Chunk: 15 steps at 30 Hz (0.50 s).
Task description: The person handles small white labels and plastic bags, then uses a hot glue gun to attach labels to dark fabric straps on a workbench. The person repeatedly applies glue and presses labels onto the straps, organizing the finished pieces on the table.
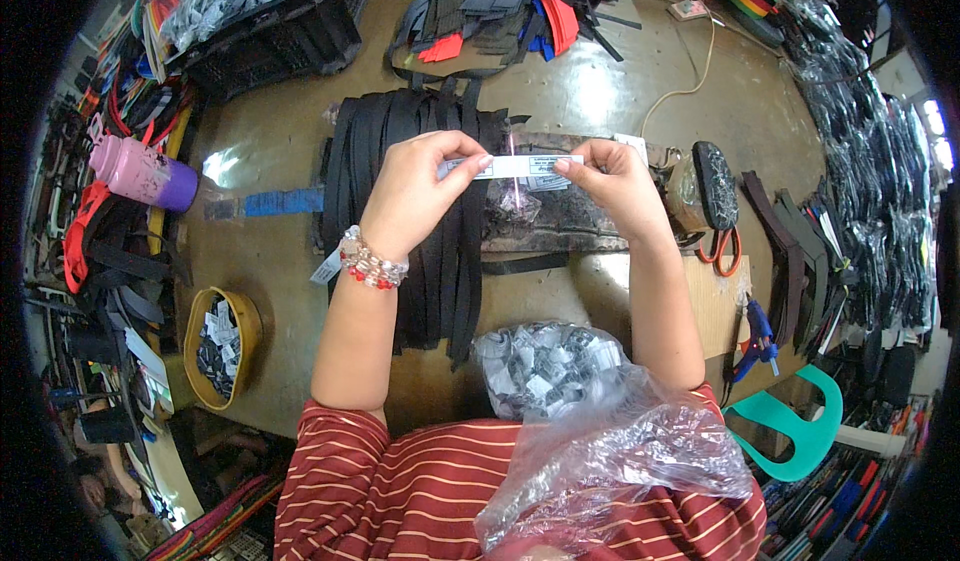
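Stretched between both hands is a white printed label strip (513, 167), held level above the table. My left hand (428, 176) pinches its left end between thumb and fingertips, and beaded bracelets circle that wrist. At the other end my right hand (615, 183) pinches the strip the same way. Beneath the left hand lie long black webbing straps (440, 291) side by side. A dark worn board (560, 229) lies under the strip, with a thin upright pinkish rod or wire (512, 146) behind it. A clear plastic bag of folded labels (548, 366) rests close to my body.
A yellow container with labels (250, 346) stands left, below a pink and purple bottle (145, 173). Orange-handled scissors (722, 251), a black oblong object (714, 186) and a blue glue gun (760, 336) lie right. A black crate (285, 51) and strap bundles (490, 11) sit far.
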### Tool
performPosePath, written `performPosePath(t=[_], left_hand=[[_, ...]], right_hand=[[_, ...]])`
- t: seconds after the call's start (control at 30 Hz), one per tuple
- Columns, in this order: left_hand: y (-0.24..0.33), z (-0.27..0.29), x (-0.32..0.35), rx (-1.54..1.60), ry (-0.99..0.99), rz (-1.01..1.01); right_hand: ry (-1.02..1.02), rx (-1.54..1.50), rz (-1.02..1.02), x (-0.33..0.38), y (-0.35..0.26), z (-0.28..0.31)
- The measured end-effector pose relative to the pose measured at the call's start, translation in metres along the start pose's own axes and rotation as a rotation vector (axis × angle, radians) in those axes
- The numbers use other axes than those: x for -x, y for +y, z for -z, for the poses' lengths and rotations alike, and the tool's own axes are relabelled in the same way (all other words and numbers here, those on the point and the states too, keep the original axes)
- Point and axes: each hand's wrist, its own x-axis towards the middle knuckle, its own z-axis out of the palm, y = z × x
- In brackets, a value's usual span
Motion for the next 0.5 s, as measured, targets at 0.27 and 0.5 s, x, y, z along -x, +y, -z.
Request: performPosePath(t=[0.27,0.5], left_hand=[[-0.008,-0.002,-0.001,-0.150,0.033,-0.016],[-0.004,-0.007,0.000,0.182,-0.010,0.061]], right_hand=[[0.121,0.514,0.114,-0.006,0.011,-0.013],[-0.076,-0.220,0.136,0.000,0.014,-0.029]])
